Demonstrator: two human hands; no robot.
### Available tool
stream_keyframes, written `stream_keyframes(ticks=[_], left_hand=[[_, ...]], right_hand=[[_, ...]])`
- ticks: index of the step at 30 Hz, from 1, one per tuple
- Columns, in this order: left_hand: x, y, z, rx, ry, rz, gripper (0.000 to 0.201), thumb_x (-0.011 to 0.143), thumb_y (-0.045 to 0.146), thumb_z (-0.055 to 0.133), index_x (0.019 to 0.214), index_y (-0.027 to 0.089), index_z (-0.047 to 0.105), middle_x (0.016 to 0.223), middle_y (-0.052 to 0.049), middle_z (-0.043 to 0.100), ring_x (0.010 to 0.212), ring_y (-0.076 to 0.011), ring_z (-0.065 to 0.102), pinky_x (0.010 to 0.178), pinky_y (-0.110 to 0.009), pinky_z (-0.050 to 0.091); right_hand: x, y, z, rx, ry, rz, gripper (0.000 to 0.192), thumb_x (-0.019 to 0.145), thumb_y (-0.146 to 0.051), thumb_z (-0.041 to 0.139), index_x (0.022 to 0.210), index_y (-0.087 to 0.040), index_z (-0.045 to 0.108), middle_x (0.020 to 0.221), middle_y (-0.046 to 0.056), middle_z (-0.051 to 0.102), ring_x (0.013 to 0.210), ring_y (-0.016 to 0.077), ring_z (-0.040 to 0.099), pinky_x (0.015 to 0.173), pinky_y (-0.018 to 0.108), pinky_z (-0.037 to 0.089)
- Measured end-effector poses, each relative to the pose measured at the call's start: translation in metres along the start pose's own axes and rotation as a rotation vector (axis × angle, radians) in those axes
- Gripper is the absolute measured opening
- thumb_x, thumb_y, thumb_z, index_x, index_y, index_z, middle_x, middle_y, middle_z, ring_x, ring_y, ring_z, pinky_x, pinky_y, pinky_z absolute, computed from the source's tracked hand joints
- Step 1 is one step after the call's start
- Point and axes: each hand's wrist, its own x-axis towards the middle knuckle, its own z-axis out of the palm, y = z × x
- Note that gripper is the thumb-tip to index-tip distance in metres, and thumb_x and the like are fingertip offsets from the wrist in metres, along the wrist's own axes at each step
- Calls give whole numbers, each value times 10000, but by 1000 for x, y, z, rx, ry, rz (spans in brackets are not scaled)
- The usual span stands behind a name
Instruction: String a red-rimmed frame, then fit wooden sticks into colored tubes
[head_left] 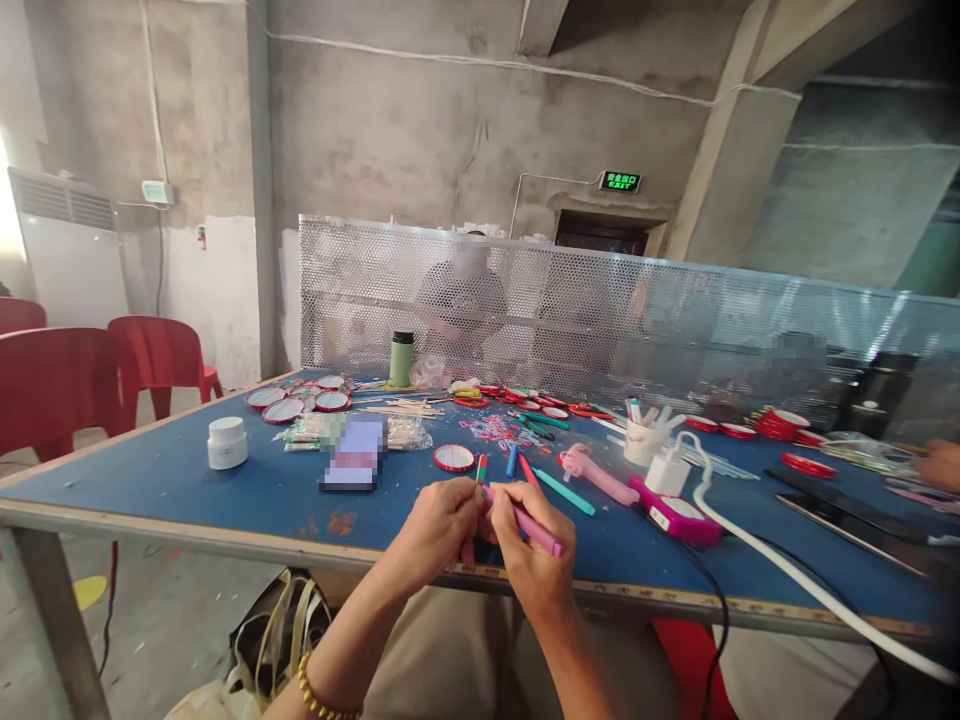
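My left hand is closed around a thin flat stick with red, green and white bands at its upper end; its lower part is mostly covered by my fingers. In my right hand a pink marker is gripped like a pen, its front end close to the stick. Both hands meet above the table's near edge. Just beyond them lie a blue marker cap, a red marker and a teal marker. A round red-rimmed lid rests behind my left hand.
Right of my hands are a pink handheld fan, a cup of markers and a magenta power strip with a white cable. Leftward sit a phone and a white jar. A perforated metal screen crosses behind; another person's hand is far right.
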Motion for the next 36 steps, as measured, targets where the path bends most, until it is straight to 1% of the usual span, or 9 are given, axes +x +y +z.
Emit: stream_keyframes(ticks=[4,10,15,19,24,28,32,36], left_hand=[[0,0,0,-19,-8,-12,384,942,446,420,659,195,487,452,61,473,367,-79,449,384,-170,302],[-1,1,0,-40,-11,-25,385,931,468,427,667,195,494,465,59,469,374,-86,454,385,-175,308],[-1,2,0,-68,-9,-29,373,919,472,444,676,194,495,489,59,469,380,-94,481,376,-181,299],[-2,4,0,-41,-3,-33,395,925,474,431,650,195,486,468,50,488,367,-89,447,383,-186,298],[-3,5,0,-40,1,-16,395,929,471,433,648,198,481,478,52,484,394,-92,472,390,-182,307],[-3,4,0,-36,-5,-10,398,935,473,423,649,201,470,469,56,491,372,-86,442,384,-185,307],[-2,4,-1,-37,-5,-18,401,935,480,424,654,199,471,477,57,484,374,-86,457,383,-185,309],[-2,4,-1,-39,-9,-27,389,935,477,424,672,198,486,465,56,487,374,-89,452,385,-187,304]], right_hand=[[-1,1,0,-13,-3,23,194,930,-198,540,765,-174,639,662,11,682,554,115,621,558,203,472],[-1,1,0,-8,-1,19,203,931,-199,533,757,-180,635,649,5,674,547,114,616,548,204,468],[-2,0,-1,8,17,69,194,940,-216,523,791,-179,642,613,-10,641,502,112,587,541,216,477],[-2,0,-1,-3,9,42,198,939,-211,528,776,-183,637,616,-7,643,516,114,592,549,218,477],[-1,0,-1,-12,0,12,188,931,-196,541,775,-179,643,642,5,668,546,120,618,550,214,476],[-2,1,0,-18,2,-2,189,933,-195,540,773,-178,639,656,12,679,566,125,634,563,217,483],[-2,1,0,-27,4,5,191,935,-201,538,771,-184,634,662,16,681,576,131,639,562,221,484],[-2,1,-1,-27,0,24,198,940,-209,528,775,-183,634,629,3,654,534,122,606,556,222,479]])
